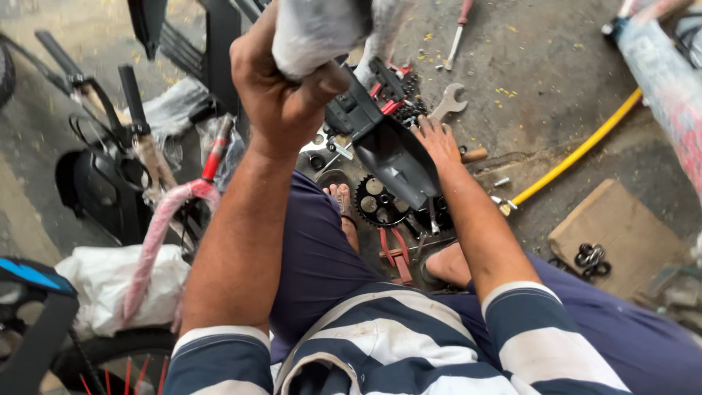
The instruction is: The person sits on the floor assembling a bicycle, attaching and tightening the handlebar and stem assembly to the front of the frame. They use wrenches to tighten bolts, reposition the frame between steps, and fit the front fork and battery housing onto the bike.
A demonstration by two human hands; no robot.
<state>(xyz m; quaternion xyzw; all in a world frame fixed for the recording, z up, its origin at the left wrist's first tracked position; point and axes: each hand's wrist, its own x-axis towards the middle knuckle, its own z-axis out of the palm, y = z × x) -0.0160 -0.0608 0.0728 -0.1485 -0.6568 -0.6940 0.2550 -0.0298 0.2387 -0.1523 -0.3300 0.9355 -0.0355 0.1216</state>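
My left hand (278,80) is raised close to the camera and grips a bicycle part wrapped in pale foam packing (322,29). A dark plastic guard (387,146) hangs below it, tilted down toward the floor. My right hand (437,143) reaches down past the guard, fingers spread over a pile of small metal parts beside a black chain (409,106). Under the guard lies a black chainring (376,201). My bare feet and blue trousers are below.
A silver spanner (447,102) and a red-handled screwdriver (459,29) lie on the concrete. A yellow hose (578,150) runs right. A cardboard piece (621,234) carries black rings. Wrapped handlebars (157,219) and bicycle parts crowd the left.
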